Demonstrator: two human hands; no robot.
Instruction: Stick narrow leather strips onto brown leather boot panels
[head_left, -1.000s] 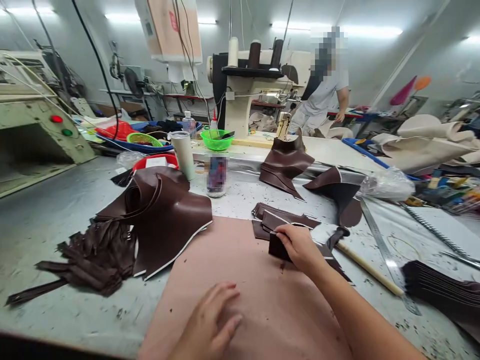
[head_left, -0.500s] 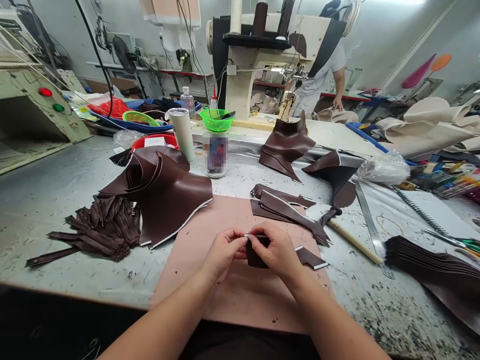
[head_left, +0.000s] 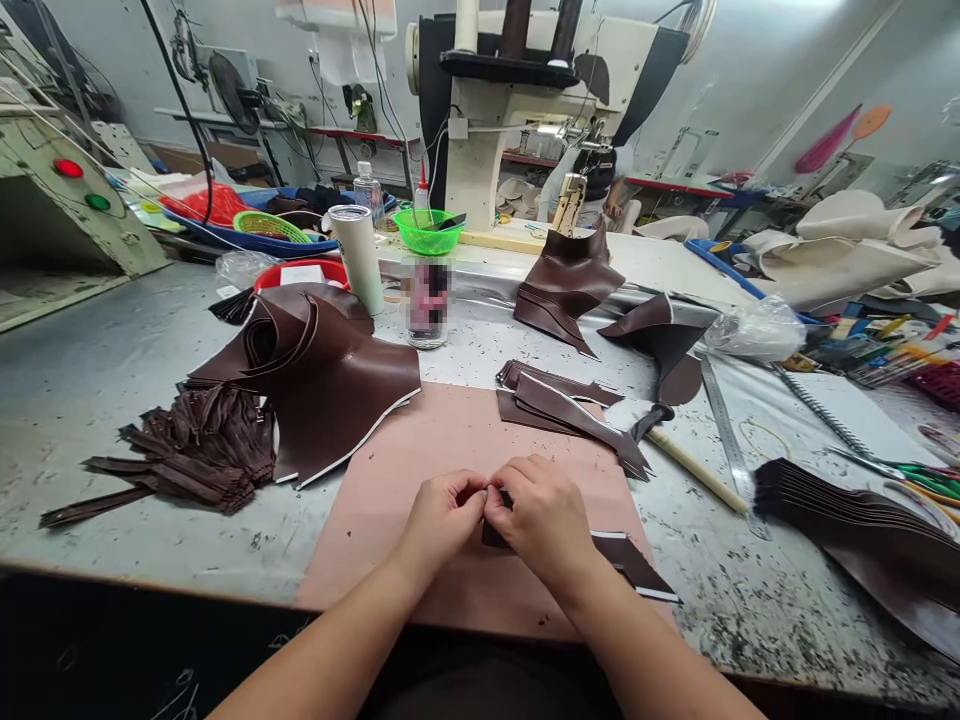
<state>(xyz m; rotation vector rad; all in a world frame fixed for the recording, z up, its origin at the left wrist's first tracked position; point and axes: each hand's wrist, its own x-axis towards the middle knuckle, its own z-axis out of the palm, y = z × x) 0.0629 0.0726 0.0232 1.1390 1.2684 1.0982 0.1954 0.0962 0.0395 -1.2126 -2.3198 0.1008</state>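
My left hand (head_left: 444,518) and my right hand (head_left: 541,515) meet over the pink mat (head_left: 382,500), fingertips pinched together on the edge of a dark brown leather piece (head_left: 637,565). Most of that piece is hidden by my right hand; its pointed end with a white edge sticks out to the right. Just beyond my hands lie several leather strips (head_left: 570,412) with pale edges. To the left, a big stack of curved leather boot panels (head_left: 345,385) overlaps the mat's edge, beside a heap of brown zippers (head_left: 199,450).
A hammer (head_left: 697,470) and a steel ruler (head_left: 727,430) lie at right, near stacked leather panels (head_left: 840,520). Behind stand a tumbler (head_left: 356,255), a glass jar (head_left: 426,325), a green basket (head_left: 427,235) and a sewing machine (head_left: 476,150). A person (head_left: 600,180) bends behind it.
The leather piece has shifted, its pointed end now lower and further right. My fingers have drawn closer together along its edge. The person behind has bent lower. The view has shifted slightly.
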